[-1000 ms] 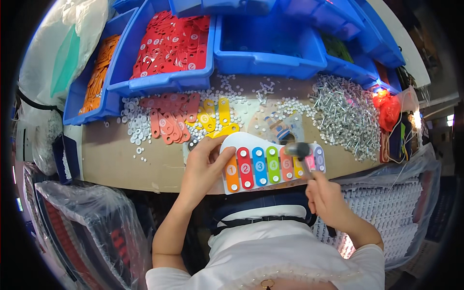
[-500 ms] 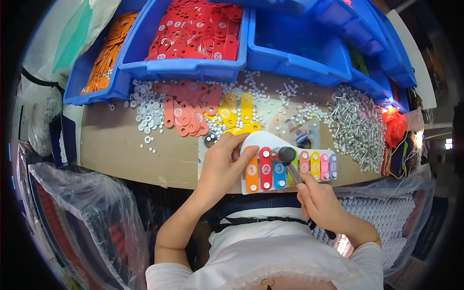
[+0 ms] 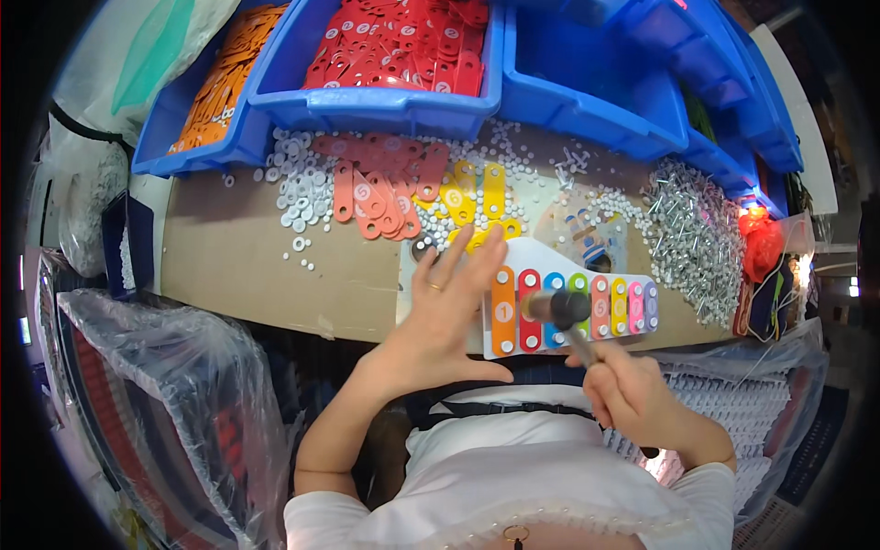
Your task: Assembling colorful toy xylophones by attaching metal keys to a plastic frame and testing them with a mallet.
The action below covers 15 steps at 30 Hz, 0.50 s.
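Note:
A toy xylophone [image 3: 522,249] with a white base and a row of coloured bars lies at the table's near edge, white caps on the bar ends. My right hand [image 3: 634,392] is closed round the handle of a hammer [image 3: 572,311]. Its dark, slightly blurred head hangs over the bars left of centre and partly hides them; whether it touches them I cannot tell. Beside the orange bar at the xylophone's left end, my left hand [image 3: 435,321] is open with fingers spread and holds nothing. Yellow bars [image 3: 494,190] lie just beyond the xylophone.
Salmon bars [image 3: 376,206] lie among white washers [image 3: 305,188] and small white caps. At the right is a heap of metal pins [image 3: 697,243]. Blue bins along the back hold orange bars [image 3: 220,82] and red bars [image 3: 394,46]. Below left stands a plastic-wrapped stack [image 3: 174,394].
My left hand has let go of the xylophone's left end and spread its fingers. The hammer has moved off the middle bars toward the left ones. The whole view has shifted slightly.

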### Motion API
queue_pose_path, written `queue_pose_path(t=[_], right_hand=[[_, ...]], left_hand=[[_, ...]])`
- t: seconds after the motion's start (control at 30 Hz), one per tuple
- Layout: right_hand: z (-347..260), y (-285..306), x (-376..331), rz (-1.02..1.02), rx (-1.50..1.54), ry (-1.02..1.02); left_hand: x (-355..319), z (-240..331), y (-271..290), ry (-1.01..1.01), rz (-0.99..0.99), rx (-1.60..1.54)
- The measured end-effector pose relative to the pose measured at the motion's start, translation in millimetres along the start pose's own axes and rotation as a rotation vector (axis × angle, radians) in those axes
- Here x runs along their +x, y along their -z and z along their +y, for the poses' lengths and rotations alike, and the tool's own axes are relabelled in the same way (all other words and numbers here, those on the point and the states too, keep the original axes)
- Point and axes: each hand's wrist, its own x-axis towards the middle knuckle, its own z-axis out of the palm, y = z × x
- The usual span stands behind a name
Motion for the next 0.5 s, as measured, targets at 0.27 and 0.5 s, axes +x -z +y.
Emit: queue_pose_path(t=[0.27, 0.5], right_hand=[[27, -22, -16, -0.024, -0.22, 0.199], [42, -27, -24, 0.113, -0.231, 0.086]], left_hand=[[5, 2, -17, -0.004, 0.012, 0.181], [4, 9, -13, -0.006, -0.045, 0.287]])
